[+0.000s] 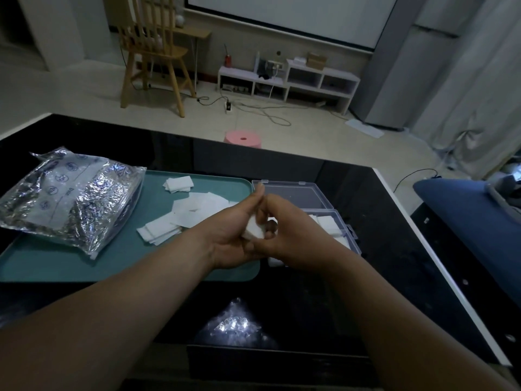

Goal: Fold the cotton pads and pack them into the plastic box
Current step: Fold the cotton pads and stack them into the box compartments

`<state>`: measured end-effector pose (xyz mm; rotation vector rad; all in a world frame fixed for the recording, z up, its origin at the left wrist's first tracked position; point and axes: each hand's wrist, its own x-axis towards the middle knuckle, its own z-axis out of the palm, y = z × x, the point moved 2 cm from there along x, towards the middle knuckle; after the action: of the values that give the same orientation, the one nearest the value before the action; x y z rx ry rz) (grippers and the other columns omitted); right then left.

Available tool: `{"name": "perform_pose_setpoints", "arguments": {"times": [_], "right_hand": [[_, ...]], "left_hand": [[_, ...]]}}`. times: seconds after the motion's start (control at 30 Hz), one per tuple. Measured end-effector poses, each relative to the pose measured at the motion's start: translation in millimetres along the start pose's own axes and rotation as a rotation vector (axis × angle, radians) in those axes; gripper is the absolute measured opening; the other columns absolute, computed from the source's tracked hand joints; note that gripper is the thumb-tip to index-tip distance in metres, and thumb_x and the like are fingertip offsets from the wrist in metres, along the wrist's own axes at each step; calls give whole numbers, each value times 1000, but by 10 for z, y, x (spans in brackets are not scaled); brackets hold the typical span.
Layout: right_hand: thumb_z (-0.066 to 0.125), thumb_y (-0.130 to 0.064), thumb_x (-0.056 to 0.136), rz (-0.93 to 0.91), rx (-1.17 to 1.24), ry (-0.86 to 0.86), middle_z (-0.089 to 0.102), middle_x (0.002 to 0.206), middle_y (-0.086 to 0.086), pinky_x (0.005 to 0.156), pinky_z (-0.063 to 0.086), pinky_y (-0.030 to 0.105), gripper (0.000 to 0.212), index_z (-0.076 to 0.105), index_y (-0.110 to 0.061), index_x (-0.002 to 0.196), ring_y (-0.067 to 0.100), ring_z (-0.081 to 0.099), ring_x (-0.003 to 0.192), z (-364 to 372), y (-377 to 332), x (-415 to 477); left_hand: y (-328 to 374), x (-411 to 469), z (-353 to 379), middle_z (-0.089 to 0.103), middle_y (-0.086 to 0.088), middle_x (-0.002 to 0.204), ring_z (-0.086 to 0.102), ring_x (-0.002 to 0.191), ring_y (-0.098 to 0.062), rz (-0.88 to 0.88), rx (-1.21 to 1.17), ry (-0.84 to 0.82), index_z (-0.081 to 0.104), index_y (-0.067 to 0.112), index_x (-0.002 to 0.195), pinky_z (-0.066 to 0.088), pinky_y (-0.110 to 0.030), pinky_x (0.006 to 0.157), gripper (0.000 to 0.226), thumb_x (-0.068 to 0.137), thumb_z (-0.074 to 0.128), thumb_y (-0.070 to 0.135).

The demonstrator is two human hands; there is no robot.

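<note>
A white cotton pad (pixel 253 230) is held between both hands above the right end of the teal tray (pixel 56 263). My left hand (pixel 234 230) grips it from the left, thumb up. My right hand (pixel 284 232) pinches it from the right with curled fingers. Several loose cotton pads (pixel 194 210) lie spread on the tray, with a small stack (pixel 179 184) farther back. The clear plastic box (pixel 338 224) sits open to the right of the tray, its lid (pixel 293 194) lying back. Folded pads (pixel 328 222) lie inside it, partly hidden by my right hand.
A crinkled silver pad bag (pixel 70 201) lies on the tray's left end. The black glossy table (pixel 366 277) has a white right edge. Beyond it are a pink stool (pixel 242 139), a wooden chair (pixel 155 52) and a blue seat (pixel 465 207).
</note>
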<state>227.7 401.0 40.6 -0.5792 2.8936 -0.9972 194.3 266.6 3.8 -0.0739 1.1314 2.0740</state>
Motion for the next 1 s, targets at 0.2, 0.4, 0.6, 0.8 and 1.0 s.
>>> {"name": "perform_pose_setpoints", "arguments": {"times": [0.2, 0.4, 0.6, 0.8, 1.0], "right_hand": [[69, -45, 95, 157, 112, 235, 62, 107, -10, 84, 51, 28, 23, 60, -25, 102, 5, 60, 99, -187, 58, -33], [70, -36, 98, 178, 157, 286, 68, 86, -1, 69, 57, 33, 17, 63, -20, 98, 15, 67, 78, -307, 94, -56], [74, -23, 94, 225, 61, 424, 68, 87, -4, 67, 52, 22, 12, 62, -24, 96, 9, 66, 78, -414, 233, -90], [72, -21, 97, 247, 151, 516, 67, 100, -2, 76, 57, 27, 15, 59, -21, 104, 12, 68, 89, -643, 325, -117], [71, -23, 97, 436, 224, 785, 62, 101, -4, 74, 50, 25, 20, 59, -15, 111, 10, 62, 92, -991, 823, -255]], "left_hand": [[93, 40, 90, 63, -12, 104, 62, 86, -22, 64, -130, 90, 58, 13, 117, 60, -49, 79, 53, 103, 40, 60], [87, 65, 334, 69, -20, 129, 70, 115, -32, 165, -34, 38, 49, 3, 141, 56, -57, 98, 43, 111, 34, 31], [90, 63, 591, 66, -18, 124, 67, 117, -36, 262, 106, 107, 55, 8, 125, 59, -54, 94, 24, 110, 41, 18], [186, 143, 664, 56, -13, 130, 65, 113, -33, 345, 328, 170, 47, 15, 134, 61, -50, 91, 26, 109, 44, 21], [56, 408, 485, 57, 1, 137, 55, 124, -18, 584, 1263, 280, 53, 22, 138, 46, -39, 107, 36, 102, 56, 27]]}}
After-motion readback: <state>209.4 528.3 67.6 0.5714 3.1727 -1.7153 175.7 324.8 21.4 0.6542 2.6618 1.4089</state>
